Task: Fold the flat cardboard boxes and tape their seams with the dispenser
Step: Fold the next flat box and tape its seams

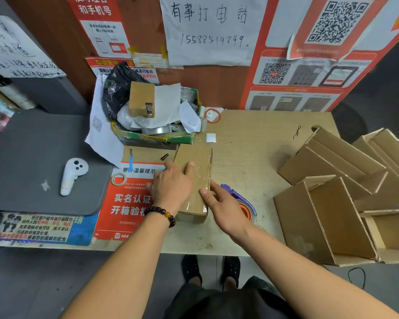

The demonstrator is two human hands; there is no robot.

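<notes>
Taped box (195,180) lies on the tabletop (251,153), long axis running away from the person, under both flat open hands — left hand (171,185), right hand (226,208); dispenser (242,201) just beside the right.

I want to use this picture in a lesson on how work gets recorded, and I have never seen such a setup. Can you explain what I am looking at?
There is no machine here: a person wears a camera on the head, looking down at both hands. The left hand lies flat on a small cardboard box whose top seam shows clear tape. The right hand touches the box's near corner with straight fingers and holds nothing. Beside it on the table lies a tape dispenser. At the right, open boxes are stacked.
</notes>
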